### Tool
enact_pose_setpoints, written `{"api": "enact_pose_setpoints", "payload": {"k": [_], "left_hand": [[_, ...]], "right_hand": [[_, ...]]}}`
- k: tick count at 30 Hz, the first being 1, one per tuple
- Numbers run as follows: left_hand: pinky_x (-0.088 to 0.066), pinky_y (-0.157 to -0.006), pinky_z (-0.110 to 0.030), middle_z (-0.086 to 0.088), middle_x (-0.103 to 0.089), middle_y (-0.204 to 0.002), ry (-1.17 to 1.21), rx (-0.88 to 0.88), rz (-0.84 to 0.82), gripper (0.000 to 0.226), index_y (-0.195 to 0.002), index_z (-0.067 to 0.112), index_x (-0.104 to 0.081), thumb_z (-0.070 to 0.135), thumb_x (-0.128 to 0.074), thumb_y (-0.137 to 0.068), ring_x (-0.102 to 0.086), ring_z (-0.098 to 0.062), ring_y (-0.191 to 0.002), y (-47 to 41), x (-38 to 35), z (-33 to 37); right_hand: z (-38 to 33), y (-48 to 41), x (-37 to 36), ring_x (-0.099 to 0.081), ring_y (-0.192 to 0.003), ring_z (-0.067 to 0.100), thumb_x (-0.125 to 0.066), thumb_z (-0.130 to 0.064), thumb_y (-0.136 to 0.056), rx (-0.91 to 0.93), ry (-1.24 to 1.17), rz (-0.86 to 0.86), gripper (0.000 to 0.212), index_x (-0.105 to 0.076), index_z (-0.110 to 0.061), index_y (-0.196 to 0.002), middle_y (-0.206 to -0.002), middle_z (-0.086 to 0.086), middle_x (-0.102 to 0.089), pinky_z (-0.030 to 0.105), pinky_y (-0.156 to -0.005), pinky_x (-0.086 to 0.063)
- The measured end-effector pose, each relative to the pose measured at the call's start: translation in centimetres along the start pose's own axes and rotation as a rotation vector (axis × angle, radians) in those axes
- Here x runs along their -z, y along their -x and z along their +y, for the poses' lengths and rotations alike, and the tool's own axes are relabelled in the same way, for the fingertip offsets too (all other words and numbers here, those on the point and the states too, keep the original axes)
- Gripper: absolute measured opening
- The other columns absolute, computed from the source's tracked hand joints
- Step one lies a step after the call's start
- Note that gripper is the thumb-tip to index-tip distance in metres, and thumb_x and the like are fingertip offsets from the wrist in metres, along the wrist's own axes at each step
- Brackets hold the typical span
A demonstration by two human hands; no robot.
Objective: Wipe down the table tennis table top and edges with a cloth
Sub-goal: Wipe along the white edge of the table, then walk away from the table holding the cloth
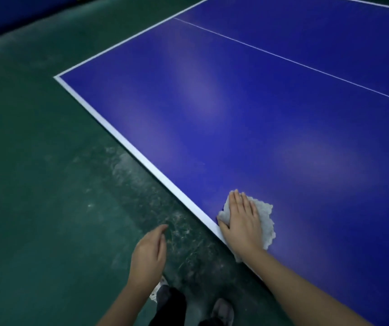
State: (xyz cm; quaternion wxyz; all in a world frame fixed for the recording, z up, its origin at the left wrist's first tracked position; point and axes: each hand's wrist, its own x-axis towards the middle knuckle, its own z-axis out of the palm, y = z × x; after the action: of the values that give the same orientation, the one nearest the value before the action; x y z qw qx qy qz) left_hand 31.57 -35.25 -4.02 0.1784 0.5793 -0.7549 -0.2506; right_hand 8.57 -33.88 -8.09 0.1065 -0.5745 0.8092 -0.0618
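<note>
Table tennis table [235,102], blue-topped, fills the right and far side of the view, with one corner at the far left. Its long axis runs from far left to near right, as the thin centre line [282,57] and the white side edge [118,137] both show. A crumpled white cloth [265,217] lies on the top at the near part of that side edge, its longer dimension running near to far and its near end overlapping the white border. The right hand [241,222] presses flat on the cloth, fingers straight, close together and pointing away, thumb at the border. The left hand [148,255] hangs over the scuffed green floor [36,184] left of the table, fingers loosely curled, holding nothing. Shoes [222,311] show at the bottom edge.
</note>
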Motion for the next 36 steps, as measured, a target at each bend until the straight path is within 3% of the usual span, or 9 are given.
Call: {"api": "enact_pose_setpoints", "payload": {"k": [16,18,20,21,23,27,32,34,36], "left_hand": [[-0.044,-0.075,-0.022,0.005,-0.068,-0.099,0.087,0.279,0.184,0.021,-0.111,0.014,-0.063,0.010,-0.050,-0.095,-0.062,-0.010,-0.091,1.6,6.9,-9.4],[-0.044,-0.073,-0.021,0.006,-0.068,-0.097,0.092,0.288,0.179,0.019,-0.108,0.015,-0.063,0.011,-0.049,-0.095,-0.062,-0.009,-0.089,1.6,7.1,-10.2],[-0.044,-0.072,-0.021,0.007,-0.068,-0.096,0.096,0.287,0.166,0.019,-0.108,0.015,-0.063,0.012,-0.049,-0.095,-0.062,-0.008,-0.087,1.4,7.4,-11.0],[-0.045,-0.073,-0.022,0.006,-0.068,-0.098,0.096,0.288,0.159,0.019,-0.108,0.015,-0.063,0.012,-0.049,-0.095,-0.062,-0.009,-0.088,1.1,7.6,-11.4],[-0.046,-0.075,-0.025,0.004,-0.068,-0.101,0.097,0.303,0.145,0.021,-0.110,0.014,-0.063,0.013,-0.047,-0.096,-0.062,-0.011,-0.091,0.5,8.1,-12.3],[-0.043,-0.073,-0.025,0.004,-0.068,-0.098,0.088,0.283,0.155,0.021,-0.109,0.014,-0.064,0.009,-0.050,-0.094,-0.062,-0.012,-0.089,-0.7,10.4,-14.6],[-0.047,-0.070,-0.032,-0.002,-0.070,-0.092,0.064,0.294,0.181,0.020,-0.101,0.011,-0.067,0.000,-0.056,-0.088,-0.066,-0.020,-0.084,-0.8,13.7,-18.6],[-0.048,-0.072,-0.033,-0.003,-0.070,-0.094,0.075,0.323,0.186,0.019,-0.102,0.011,-0.066,0.002,-0.056,-0.089,-0.066,-0.022,-0.087,-0.9,14.6,-19.7],[-0.048,-0.074,-0.032,-0.002,-0.069,-0.098,0.092,0.346,0.190,0.018,-0.104,0.012,-0.065,0.006,-0.054,-0.091,-0.064,-0.021,-0.090,-1.2,15.3,-20.5]], "right_hand": [[-10.4,-12.8,-0.7,-0.008,-0.146,0.019,-0.029,-0.051,-0.097,0.164,-0.017,-0.033,0.070,-0.012,-0.010,-0.151,-0.159,0.004,-0.014,0.034,-0.120,-0.003],[-12.6,-13.4,-0.8,-0.016,-0.145,0.018,-0.035,-0.045,-0.098,0.262,-0.083,-0.062,0.062,-0.023,-0.012,-0.149,-0.156,0.003,-0.024,0.033,-0.119,-0.011],[-15.2,-13.4,-0.5,-0.041,-0.133,0.022,-0.049,-0.034,-0.097,0.298,-0.351,-0.104,0.044,-0.047,-0.013,-0.135,-0.139,0.003,-0.051,0.032,-0.108,-0.033],[-16.7,-13.1,-0.2,-0.054,-0.118,0.022,-0.053,-0.031,-0.096,0.263,-0.528,-0.134,0.032,-0.056,-0.016,-0.123,-0.122,0.001,-0.062,0.029,-0.092,-0.043],[-19.0,-12.6,0.5,-0.061,-0.094,0.015,-0.055,-0.034,-0.094,0.164,-0.794,-0.198,0.015,-0.058,-0.023,-0.104,-0.097,-0.005,-0.065,0.023,-0.070,-0.045],[-19.3,-12.2,1.8,-0.061,-0.073,0.000,-0.061,-0.036,-0.086,0.055,-0.855,-0.003,0.005,-0.057,-0.039,-0.086,-0.081,-0.016,-0.064,0.019,-0.056,-0.048],[-14.5,-13.5,4.0,-0.058,-0.067,0.018,-0.034,-0.041,-0.083,-0.308,-0.571,0.227,0.013,-0.044,-0.038,-0.091,-0.078,-0.006,-0.061,0.041,-0.067,-0.051],[-15.0,-13.3,3.3,-0.058,-0.069,0.022,-0.033,-0.040,-0.082,-0.410,-0.447,0.170,0.014,-0.044,-0.037,-0.091,-0.078,-0.004,-0.056,0.039,-0.067,-0.048],[-18.1,-12.6,1.7,-0.057,-0.079,0.025,-0.047,-0.036,-0.086,-0.334,-0.416,0.039,0.015,-0.052,-0.029,-0.097,-0.082,-0.003,-0.050,0.032,-0.069,-0.046]]}}
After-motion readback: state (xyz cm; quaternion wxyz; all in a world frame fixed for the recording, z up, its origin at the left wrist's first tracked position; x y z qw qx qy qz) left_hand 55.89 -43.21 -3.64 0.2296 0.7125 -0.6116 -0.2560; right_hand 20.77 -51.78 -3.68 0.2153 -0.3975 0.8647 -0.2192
